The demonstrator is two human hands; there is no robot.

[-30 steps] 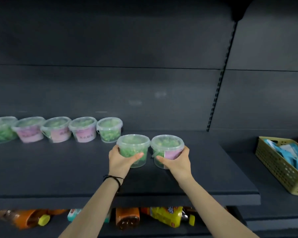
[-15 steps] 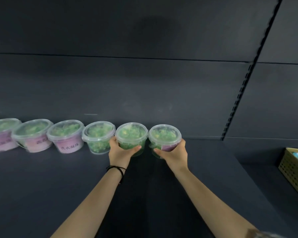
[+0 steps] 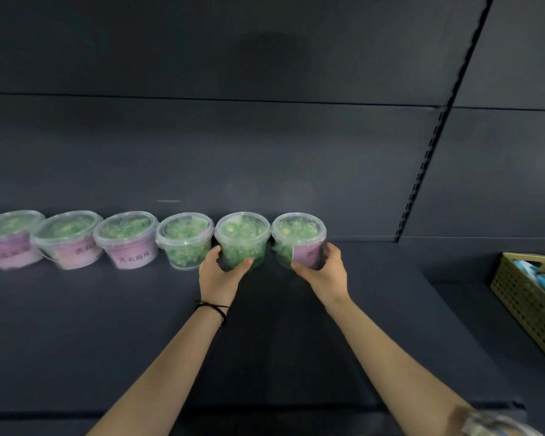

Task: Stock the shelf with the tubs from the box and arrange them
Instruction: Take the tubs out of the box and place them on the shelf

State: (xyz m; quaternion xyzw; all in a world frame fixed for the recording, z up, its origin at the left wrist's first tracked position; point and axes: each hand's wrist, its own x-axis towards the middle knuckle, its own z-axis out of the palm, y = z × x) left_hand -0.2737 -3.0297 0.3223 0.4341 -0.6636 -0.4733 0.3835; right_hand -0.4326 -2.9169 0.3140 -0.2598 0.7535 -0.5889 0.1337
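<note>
Several clear tubs of green beads stand in a row at the back of the dark shelf point(image 3: 107, 325). My left hand point(image 3: 220, 276) grips the fifth tub point(image 3: 242, 236), which touches the tub point(image 3: 185, 239) to its left. My right hand point(image 3: 324, 272) grips the last tub point(image 3: 299, 239), whose pink label faces right and front. Three tubs further left point(image 3: 129, 239) point(image 3: 68, 239) point(image 3: 10, 239) show pink labels to the front. The box is out of view.
A yellow-green plastic basket point(image 3: 529, 306) with blue packets sits on the neighbouring shelf at the right. A slotted upright point(image 3: 422, 171) divides the two bays. The shelf's front edge point(image 3: 265, 412) runs under my forearms.
Both hands have pushed their two tubs from the shelf's front to the back, into line with the row. The view has moved closer and tilted up.
</note>
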